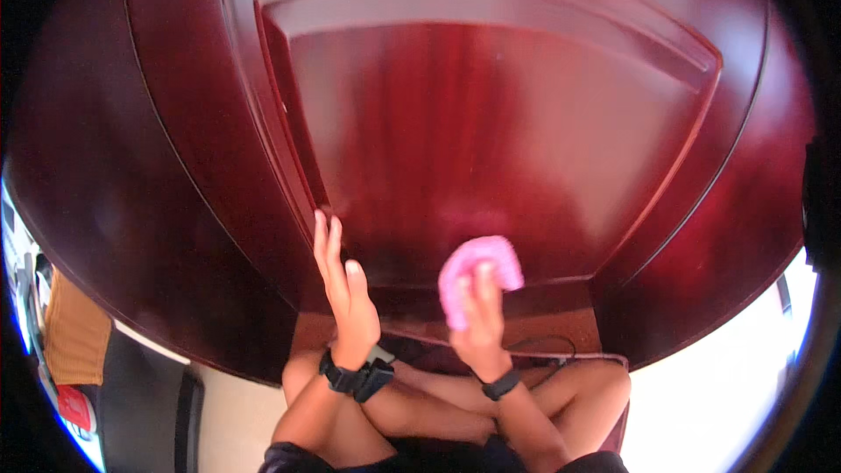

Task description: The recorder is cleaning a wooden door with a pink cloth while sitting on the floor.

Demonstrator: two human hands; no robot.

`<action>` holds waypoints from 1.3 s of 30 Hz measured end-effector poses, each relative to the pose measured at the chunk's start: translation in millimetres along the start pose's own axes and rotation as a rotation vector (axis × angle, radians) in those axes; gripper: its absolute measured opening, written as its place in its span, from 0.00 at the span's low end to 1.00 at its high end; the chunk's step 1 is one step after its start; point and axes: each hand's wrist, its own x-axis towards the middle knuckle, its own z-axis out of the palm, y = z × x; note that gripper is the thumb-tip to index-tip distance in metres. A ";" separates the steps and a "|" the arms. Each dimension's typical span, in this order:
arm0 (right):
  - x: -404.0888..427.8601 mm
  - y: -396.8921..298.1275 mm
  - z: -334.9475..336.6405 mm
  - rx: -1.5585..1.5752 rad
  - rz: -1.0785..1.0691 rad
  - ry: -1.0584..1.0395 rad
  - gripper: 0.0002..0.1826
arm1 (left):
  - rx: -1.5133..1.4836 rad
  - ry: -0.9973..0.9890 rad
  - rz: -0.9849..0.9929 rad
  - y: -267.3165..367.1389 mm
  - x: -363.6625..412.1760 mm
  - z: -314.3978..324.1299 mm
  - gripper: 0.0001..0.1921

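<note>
In front of me stands a glossy dark-red wooden door [440, 144] with a recessed panel and moulded frame. My right hand [485, 322] has a pink cloth [483, 256] under its fingers, low in front of the panel. Motion blurs both, so contact between cloth and wood cannot be made out. My left hand [355, 309] holds nothing; its fingers stretch up by the lower left moulding [305, 203], thumb apart. Whether the fingertips touch the wood is unclear. Black bands [355, 378] circle the left wrist, and another black band [500, 385] is on the right.
My crossed legs [433, 407] are below the door. A dark cable [565, 341] loops near my right knee. To the left are a black piece of furniture [141, 394], a brown ribbed cloth [79, 322] and a red object [75, 407]. Pale floor [233, 420] shows beside me.
</note>
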 end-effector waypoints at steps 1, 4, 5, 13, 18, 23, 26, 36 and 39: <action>16.0 -3.4 -9.4 0.015 0.067 0.153 0.26 | -0.002 -0.005 0.004 -0.2 -1.9 -2.1 0.31; 75.2 -14.0 -39.6 0.130 0.239 0.587 0.25 | 0.031 0.056 0.005 1.0 -3.2 -13.5 0.28; 92.4 -9.6 -76.4 0.067 0.240 0.709 0.24 | -0.017 0.043 0.003 6.3 -3.2 1.7 0.28; 130.4 28.7 -206.5 0.406 0.004 0.887 0.08 | -0.097 0.103 -0.001 -8.1 -3.2 -8.3 0.30; 182.5 23.3 -163.0 0.238 0.004 1.238 0.19 | 0.002 0.100 0.025 -14.9 -9.0 -8.0 0.30; 222.2 0.7 -114.7 -0.609 -0.073 0.693 0.22 | -0.092 0.084 0.015 1.5 -7.8 -3.0 0.28; 227.4 -4.6 -60.2 0.005 -0.084 0.575 0.18 | -0.046 0.087 -0.014 -4.3 -8.9 -9.1 0.27; 195.5 -101.6 58.4 0.140 -0.463 -0.026 0.22 | -0.235 -0.001 -0.221 -57.8 -20.1 -4.6 0.33; 195.0 -87.1 55.6 0.123 -0.523 -0.006 0.23 | -0.143 0.036 -0.135 -36.2 -17.6 4.5 0.33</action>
